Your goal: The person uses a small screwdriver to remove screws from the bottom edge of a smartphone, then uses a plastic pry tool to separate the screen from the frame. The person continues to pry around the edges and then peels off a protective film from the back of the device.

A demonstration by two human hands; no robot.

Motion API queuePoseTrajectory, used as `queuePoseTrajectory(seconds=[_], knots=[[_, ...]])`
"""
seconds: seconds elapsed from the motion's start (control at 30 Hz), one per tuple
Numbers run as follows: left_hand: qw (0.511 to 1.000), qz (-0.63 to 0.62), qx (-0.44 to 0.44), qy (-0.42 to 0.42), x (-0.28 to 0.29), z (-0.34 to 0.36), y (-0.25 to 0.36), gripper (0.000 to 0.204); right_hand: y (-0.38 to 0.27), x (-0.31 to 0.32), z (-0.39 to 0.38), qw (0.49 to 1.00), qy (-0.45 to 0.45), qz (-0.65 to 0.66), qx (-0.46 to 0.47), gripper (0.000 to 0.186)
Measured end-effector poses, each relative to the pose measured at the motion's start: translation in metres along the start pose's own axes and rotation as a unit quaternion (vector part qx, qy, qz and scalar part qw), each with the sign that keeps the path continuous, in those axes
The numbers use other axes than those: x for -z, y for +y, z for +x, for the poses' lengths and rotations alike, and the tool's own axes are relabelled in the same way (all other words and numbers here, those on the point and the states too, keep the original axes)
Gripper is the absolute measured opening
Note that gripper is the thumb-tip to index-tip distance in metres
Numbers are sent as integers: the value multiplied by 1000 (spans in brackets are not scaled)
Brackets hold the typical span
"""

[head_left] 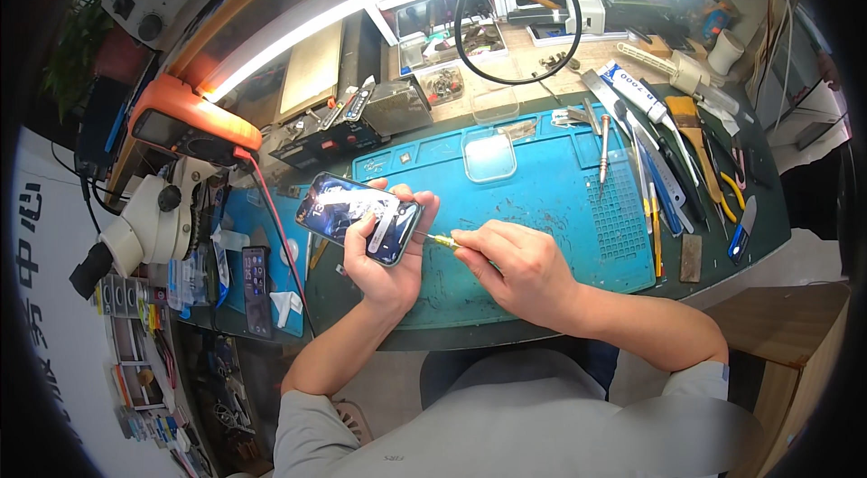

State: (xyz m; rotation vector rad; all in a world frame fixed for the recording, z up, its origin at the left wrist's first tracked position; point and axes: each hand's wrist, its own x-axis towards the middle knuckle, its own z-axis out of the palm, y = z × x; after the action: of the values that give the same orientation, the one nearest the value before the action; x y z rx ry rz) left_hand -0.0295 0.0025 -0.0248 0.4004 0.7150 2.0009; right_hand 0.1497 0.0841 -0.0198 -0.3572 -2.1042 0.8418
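Observation:
My left hand [384,270] grips a smartphone [348,218] with its lit screen facing up, thumb over the screen and fingers around the far edge. My right hand [515,266] pinches a small yellow-green handled tool [442,240]; its thin shaft reaches to the phone's right-hand end, where the exact contact is too small to make out. Both hands are above a blue work mat [551,189]. A clear square container [489,156] lies behind them on the mat. Another phone [256,288] with a lit screen lies to the left.
An orange multimeter [192,124] and a microscope [149,220] stand at left, with a red lead hanging down. Knives, pliers [730,198], brushes, a white tube [632,89] and screwdrivers crowd the right. Tool trays [449,35] and a metal box [397,106] line the back; a cable loop hangs above.

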Motion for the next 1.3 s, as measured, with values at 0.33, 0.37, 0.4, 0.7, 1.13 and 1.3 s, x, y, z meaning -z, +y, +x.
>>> queuePoseTrajectory(seconds=[0.33, 0.37, 0.4, 0.7, 1.13, 1.3], knots=[[1000, 1, 4, -5, 1, 0, -1, 42, 1, -1, -1, 1000, 3, -1, 6, 15], [1000, 2, 4, -5, 1, 0, -1, 42, 1, 0, -1, 1000, 2, 1, 4, 15], [1000, 4, 3, -5, 1, 0, -1, 42, 1, 0, -1, 1000, 1, 2, 2, 15], [1000, 12, 6, -6, 0, 0, 0, 41, 0, 2, 2, 999, -5, 38, -25, 15], [1000, 27, 10, -3, -5, -1, -2, 44, -2, 3, 0, 997, -16, 12, -69, 13], [999, 31, 17, -6, -2, -1, -2, 42, 0, 0, -2, 999, 5, 19, -50, 13]])
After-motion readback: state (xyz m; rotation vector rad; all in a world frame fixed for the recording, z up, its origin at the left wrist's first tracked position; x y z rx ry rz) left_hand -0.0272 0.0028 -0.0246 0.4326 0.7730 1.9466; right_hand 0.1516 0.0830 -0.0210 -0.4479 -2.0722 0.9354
